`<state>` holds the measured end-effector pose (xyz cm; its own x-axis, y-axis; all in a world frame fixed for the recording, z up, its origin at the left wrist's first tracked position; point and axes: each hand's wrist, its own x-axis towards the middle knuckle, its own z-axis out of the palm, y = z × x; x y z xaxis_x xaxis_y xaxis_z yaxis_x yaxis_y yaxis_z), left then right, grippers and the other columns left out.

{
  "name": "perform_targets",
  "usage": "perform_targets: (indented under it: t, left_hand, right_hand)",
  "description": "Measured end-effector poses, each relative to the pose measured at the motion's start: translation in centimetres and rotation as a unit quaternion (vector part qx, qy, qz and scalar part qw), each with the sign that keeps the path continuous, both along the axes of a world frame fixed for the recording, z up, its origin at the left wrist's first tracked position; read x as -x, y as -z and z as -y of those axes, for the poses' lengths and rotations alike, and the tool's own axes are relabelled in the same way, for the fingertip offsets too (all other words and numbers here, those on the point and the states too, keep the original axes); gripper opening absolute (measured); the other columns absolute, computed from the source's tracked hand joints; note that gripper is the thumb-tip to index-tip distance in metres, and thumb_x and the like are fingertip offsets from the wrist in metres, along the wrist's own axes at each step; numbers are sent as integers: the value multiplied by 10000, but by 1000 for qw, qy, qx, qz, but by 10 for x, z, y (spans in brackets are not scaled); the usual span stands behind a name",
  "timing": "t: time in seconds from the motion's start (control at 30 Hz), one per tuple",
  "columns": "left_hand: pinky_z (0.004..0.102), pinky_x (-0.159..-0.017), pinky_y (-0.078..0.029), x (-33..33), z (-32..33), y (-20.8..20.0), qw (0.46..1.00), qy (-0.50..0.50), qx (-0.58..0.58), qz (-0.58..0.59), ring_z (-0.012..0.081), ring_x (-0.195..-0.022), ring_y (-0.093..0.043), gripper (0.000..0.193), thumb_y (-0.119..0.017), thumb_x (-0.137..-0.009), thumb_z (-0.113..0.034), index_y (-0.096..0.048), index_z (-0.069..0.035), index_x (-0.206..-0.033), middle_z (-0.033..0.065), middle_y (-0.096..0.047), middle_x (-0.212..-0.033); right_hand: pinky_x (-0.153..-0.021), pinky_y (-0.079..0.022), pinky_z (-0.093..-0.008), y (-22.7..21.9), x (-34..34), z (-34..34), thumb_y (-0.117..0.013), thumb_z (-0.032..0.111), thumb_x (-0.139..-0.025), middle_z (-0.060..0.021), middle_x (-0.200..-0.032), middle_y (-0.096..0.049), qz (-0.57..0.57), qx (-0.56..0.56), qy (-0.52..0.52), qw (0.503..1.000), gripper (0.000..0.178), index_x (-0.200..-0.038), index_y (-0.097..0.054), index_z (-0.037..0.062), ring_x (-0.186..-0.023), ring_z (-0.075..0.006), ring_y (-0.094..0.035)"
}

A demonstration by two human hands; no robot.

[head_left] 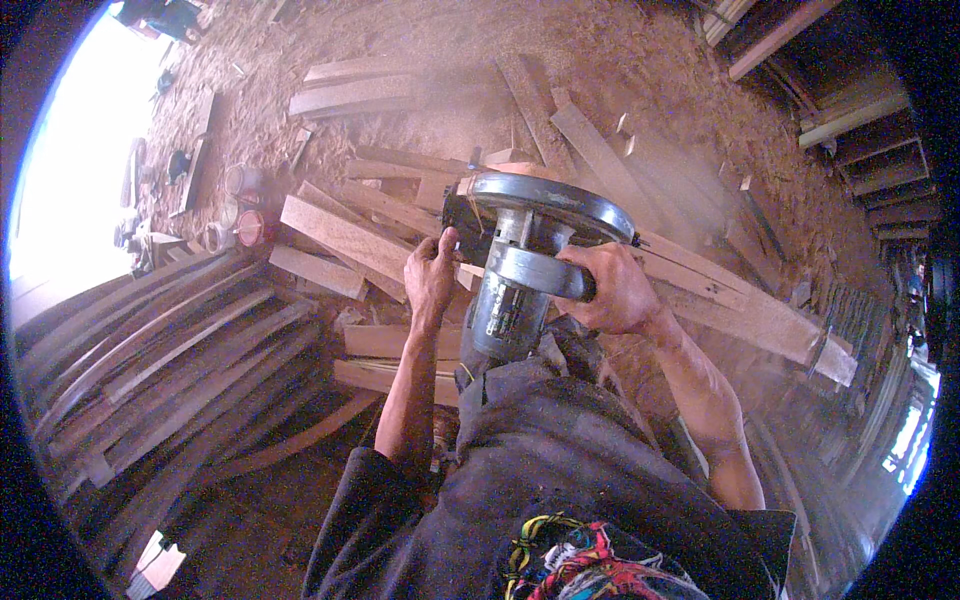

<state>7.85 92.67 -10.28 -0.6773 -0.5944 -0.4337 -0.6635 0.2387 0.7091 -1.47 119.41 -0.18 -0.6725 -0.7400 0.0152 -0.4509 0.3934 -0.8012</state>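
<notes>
A circular saw [508, 300] with a grey metal motor body and a rounded blade guard is in front of me at the middle of the view. Wrapped round its loop handle is my right hand [615, 288]. My left hand [431, 274] is closed at the dark base plate [463, 215] on the saw's left side, thumb up. Reaching out to the right from beneath the saw is a long timber [745, 300], with a dark band near its far end. The blade and its contact with the wood are hidden by the guard.
Loose boards [345, 240] lie across the dusty ground beyond and left of the saw. Long stacked planks [170, 350] fill the left side. Buckets [243, 182] stand at the far left, and timber racks [870, 130] are at the upper right. Dust hazes the air.
</notes>
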Motion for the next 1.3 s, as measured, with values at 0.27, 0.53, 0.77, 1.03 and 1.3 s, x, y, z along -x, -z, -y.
perform_targets:
  t: [0.27,0.53,0.77,1.03,1.3]
  left_hand:
    - [417,-723,-515,1,-2,-10,1000,5,-18,-7,251,-733,-687,677,-591,-960,-629,-739,32,-951,156,-719,-773]
    - [416,-667,-505,-1,1,1,1000,11,0,-24,242,-657,-662,657,-593,-970,-608,-738,31,-926,148,-677,-697]
    - [416,-674,-510,0,-1,-1,999,2,11,-30,244,-662,-668,655,-587,-973,-603,-746,31,-939,142,-678,-688]
    - [418,-684,-509,0,3,5,1000,10,12,-15,244,-661,-667,654,-583,-972,-611,-754,21,-970,130,-672,-670]
    - [409,-681,-500,0,1,-2,1000,13,6,-8,226,-665,-661,661,-586,-968,-614,-744,28,-987,121,-667,-671]
  right_hand:
    - [-795,-592,-469,-5,5,1,-848,214,-673,-213,-899,-747,29,-39,-23,999,444,-1064,-726,41,-847,-403,-734]
    - [-774,-584,-485,-12,4,2,-822,189,-688,-214,-874,-738,58,-44,-10,997,395,-1045,-722,55,-848,-408,-727]
    - [-777,-584,-483,-8,4,2,-816,180,-682,-216,-885,-739,64,-31,-15,997,400,-1045,-719,43,-857,-409,-728]
    - [-771,-581,-490,-9,4,3,-828,204,-682,-210,-877,-738,49,-30,-18,998,414,-1050,-722,48,-843,-406,-726]
    - [-694,-548,-425,0,1,2,-798,108,-705,-183,-787,-703,18,7,-8,1000,282,-955,-695,29,-757,-374,-713]
